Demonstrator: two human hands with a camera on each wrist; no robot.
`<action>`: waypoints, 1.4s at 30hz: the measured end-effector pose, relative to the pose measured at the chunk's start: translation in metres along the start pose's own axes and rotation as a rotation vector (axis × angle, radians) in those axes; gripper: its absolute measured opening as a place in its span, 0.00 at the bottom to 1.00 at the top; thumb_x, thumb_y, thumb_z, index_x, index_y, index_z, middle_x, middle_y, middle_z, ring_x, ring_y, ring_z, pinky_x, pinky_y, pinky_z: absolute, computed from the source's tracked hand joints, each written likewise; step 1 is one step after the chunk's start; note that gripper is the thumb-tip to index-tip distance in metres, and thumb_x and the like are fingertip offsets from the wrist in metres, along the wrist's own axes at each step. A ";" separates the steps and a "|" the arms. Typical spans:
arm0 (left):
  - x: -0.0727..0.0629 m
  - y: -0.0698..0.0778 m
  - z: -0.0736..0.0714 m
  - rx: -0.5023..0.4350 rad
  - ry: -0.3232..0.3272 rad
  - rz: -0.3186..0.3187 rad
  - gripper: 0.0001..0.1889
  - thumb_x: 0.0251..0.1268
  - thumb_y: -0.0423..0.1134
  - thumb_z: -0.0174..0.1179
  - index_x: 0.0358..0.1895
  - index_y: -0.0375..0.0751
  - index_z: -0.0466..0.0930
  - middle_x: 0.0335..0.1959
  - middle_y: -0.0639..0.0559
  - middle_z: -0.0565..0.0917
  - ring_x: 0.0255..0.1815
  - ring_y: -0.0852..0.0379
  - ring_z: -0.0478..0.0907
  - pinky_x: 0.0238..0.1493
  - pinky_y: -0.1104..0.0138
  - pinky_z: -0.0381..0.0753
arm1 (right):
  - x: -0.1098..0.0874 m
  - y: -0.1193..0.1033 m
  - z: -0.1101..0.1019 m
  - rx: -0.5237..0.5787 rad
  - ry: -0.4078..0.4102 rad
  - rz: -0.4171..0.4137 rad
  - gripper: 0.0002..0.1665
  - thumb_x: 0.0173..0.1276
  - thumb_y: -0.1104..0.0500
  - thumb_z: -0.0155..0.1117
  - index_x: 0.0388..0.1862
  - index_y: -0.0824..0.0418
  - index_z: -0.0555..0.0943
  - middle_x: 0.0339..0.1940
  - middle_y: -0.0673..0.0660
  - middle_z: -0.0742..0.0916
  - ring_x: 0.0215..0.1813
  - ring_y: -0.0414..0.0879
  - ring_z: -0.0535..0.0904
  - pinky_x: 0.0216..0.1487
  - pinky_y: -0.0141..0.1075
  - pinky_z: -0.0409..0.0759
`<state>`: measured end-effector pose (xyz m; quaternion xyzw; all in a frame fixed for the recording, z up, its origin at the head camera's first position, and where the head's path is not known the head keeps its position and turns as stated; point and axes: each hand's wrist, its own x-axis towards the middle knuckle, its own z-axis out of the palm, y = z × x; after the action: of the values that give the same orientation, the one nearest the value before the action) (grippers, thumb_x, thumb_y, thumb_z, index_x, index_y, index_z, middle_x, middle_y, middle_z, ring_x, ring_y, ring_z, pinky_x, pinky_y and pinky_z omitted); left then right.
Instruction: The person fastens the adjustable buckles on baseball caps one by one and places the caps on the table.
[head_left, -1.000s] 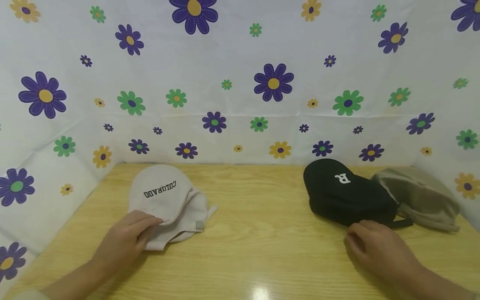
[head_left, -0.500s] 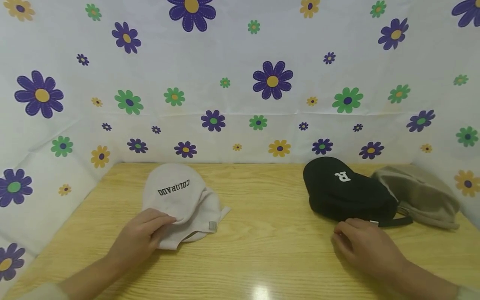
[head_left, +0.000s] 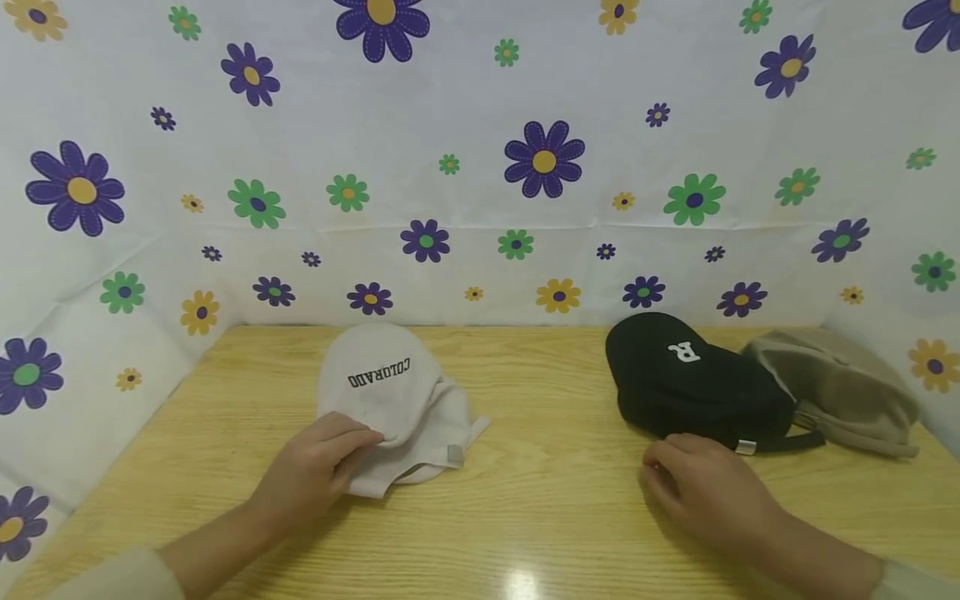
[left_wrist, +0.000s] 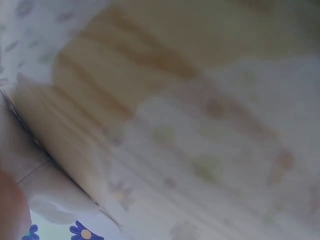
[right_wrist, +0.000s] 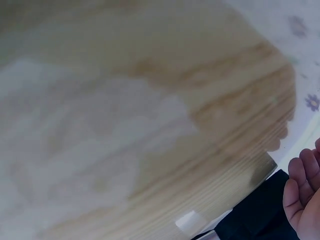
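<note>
My left hand (head_left: 318, 458) pinches the near edge of a pale cap (head_left: 386, 346) lettered COLORADO. The cap sits left of centre on the wooden table, its strap end sticking out to the right. Part of that hand and the pale cap show at the lower left of the left wrist view. My right hand (head_left: 708, 492) is just in front of a black cap (head_left: 667, 396) with a white R, its fingers loosely curled and holding nothing. In the right wrist view the fingers (right_wrist: 297, 172) are beside the black cap; contact cannot be told.
A tan cap (head_left: 847, 387) lies behind the black cap's right side, partly covered by it. The black cap's strap has a metal buckle (head_left: 746, 447). Flower-print cloth (head_left: 465, 100) encloses the wooden table (head_left: 517, 517) at the back and sides.
My left hand has moved right, bringing the pale cap towards the middle. My right hand has shifted left along the front of the black cap, uncovering its buckle. The black and tan caps stay put.
</note>
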<state>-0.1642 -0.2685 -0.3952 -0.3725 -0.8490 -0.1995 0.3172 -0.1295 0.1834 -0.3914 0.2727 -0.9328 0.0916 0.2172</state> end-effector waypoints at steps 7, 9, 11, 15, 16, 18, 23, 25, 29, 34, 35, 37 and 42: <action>0.005 0.008 0.006 0.001 -0.028 -0.024 0.16 0.46 0.22 0.71 0.37 0.44 0.89 0.36 0.59 0.85 0.38 0.61 0.81 0.46 0.77 0.78 | 0.004 -0.004 0.002 -0.001 -0.010 -0.006 0.08 0.56 0.59 0.74 0.30 0.49 0.81 0.25 0.37 0.76 0.30 0.31 0.68 0.33 0.32 0.76; 0.007 0.009 0.008 -0.003 -0.036 -0.021 0.16 0.46 0.21 0.71 0.38 0.44 0.89 0.36 0.58 0.85 0.39 0.61 0.81 0.47 0.77 0.78 | 0.005 -0.006 0.002 0.001 -0.029 -0.004 0.08 0.57 0.59 0.74 0.30 0.49 0.81 0.25 0.37 0.76 0.30 0.31 0.67 0.33 0.32 0.76; 0.008 0.010 0.009 -0.012 -0.035 -0.012 0.16 0.46 0.21 0.70 0.38 0.43 0.89 0.36 0.58 0.85 0.39 0.60 0.82 0.47 0.77 0.79 | 0.007 -0.007 0.002 -0.001 -0.040 -0.006 0.08 0.57 0.59 0.74 0.30 0.49 0.82 0.26 0.38 0.77 0.30 0.31 0.68 0.34 0.32 0.77; 0.011 0.013 0.013 -0.026 -0.021 0.022 0.15 0.46 0.22 0.70 0.37 0.43 0.88 0.36 0.58 0.85 0.38 0.61 0.81 0.46 0.76 0.79 | 0.008 -0.009 0.004 -0.001 -0.038 -0.023 0.08 0.57 0.59 0.74 0.30 0.50 0.82 0.26 0.39 0.78 0.31 0.32 0.69 0.35 0.33 0.78; 0.011 0.013 0.014 -0.031 -0.018 0.029 0.15 0.45 0.22 0.70 0.37 0.43 0.88 0.36 0.58 0.85 0.38 0.61 0.81 0.46 0.76 0.79 | 0.009 -0.009 0.005 0.001 -0.033 -0.030 0.08 0.56 0.59 0.74 0.30 0.50 0.82 0.26 0.39 0.79 0.31 0.32 0.70 0.36 0.33 0.78; 0.013 0.015 0.016 -0.041 -0.015 0.039 0.15 0.45 0.21 0.70 0.37 0.42 0.88 0.36 0.58 0.85 0.38 0.61 0.81 0.45 0.76 0.79 | 0.009 -0.011 0.005 0.009 -0.034 -0.035 0.08 0.57 0.59 0.74 0.30 0.50 0.82 0.26 0.39 0.79 0.31 0.32 0.70 0.35 0.32 0.78; 0.017 0.021 0.021 -0.079 -0.015 0.065 0.14 0.46 0.23 0.70 0.37 0.42 0.88 0.36 0.57 0.85 0.38 0.61 0.81 0.45 0.76 0.79 | 0.012 -0.014 0.005 0.019 -0.049 -0.035 0.08 0.58 0.59 0.73 0.30 0.49 0.81 0.26 0.39 0.79 0.31 0.32 0.70 0.36 0.32 0.78; 0.018 0.024 0.022 -0.087 -0.014 0.071 0.14 0.47 0.23 0.70 0.37 0.42 0.88 0.36 0.57 0.85 0.38 0.61 0.81 0.46 0.76 0.79 | 0.013 -0.016 0.005 0.017 -0.054 -0.039 0.07 0.58 0.59 0.73 0.30 0.49 0.81 0.27 0.40 0.80 0.32 0.33 0.72 0.37 0.33 0.79; 0.022 0.028 0.027 -0.096 -0.024 0.087 0.15 0.47 0.22 0.69 0.38 0.42 0.88 0.36 0.57 0.85 0.39 0.61 0.80 0.46 0.76 0.79 | 0.016 -0.021 0.005 0.015 -0.068 -0.040 0.06 0.59 0.58 0.72 0.30 0.50 0.82 0.28 0.40 0.80 0.33 0.34 0.74 0.39 0.35 0.80; 0.024 0.033 0.032 -0.104 -0.051 0.110 0.17 0.45 0.21 0.69 0.39 0.42 0.88 0.37 0.57 0.85 0.39 0.61 0.80 0.45 0.75 0.80 | 0.019 -0.026 0.007 0.017 -0.078 -0.038 0.05 0.60 0.58 0.71 0.30 0.50 0.82 0.29 0.41 0.81 0.34 0.35 0.75 0.40 0.35 0.81; 0.024 0.034 0.032 -0.105 -0.057 0.110 0.17 0.44 0.20 0.69 0.39 0.42 0.88 0.37 0.57 0.85 0.40 0.61 0.80 0.45 0.74 0.80 | 0.020 -0.027 0.008 0.019 -0.074 -0.043 0.05 0.60 0.58 0.71 0.30 0.50 0.82 0.29 0.41 0.82 0.34 0.35 0.76 0.40 0.36 0.81; 0.025 0.035 0.033 -0.106 -0.068 0.108 0.18 0.44 0.20 0.69 0.40 0.42 0.88 0.37 0.57 0.85 0.40 0.61 0.80 0.45 0.74 0.80 | 0.021 -0.029 0.010 0.030 -0.061 -0.062 0.05 0.60 0.58 0.71 0.30 0.50 0.81 0.28 0.41 0.81 0.33 0.35 0.75 0.39 0.36 0.80; 0.027 0.039 0.036 -0.110 -0.090 0.100 0.16 0.48 0.23 0.68 0.40 0.43 0.88 0.38 0.57 0.85 0.41 0.62 0.80 0.47 0.75 0.79 | 0.026 -0.033 0.013 0.048 -0.027 -0.110 0.06 0.59 0.59 0.71 0.29 0.51 0.81 0.27 0.41 0.80 0.32 0.35 0.74 0.39 0.35 0.80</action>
<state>-0.1631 -0.2089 -0.3986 -0.4399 -0.8304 -0.2127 0.2676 -0.1355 0.1397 -0.3890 0.3298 -0.9167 0.0984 0.2029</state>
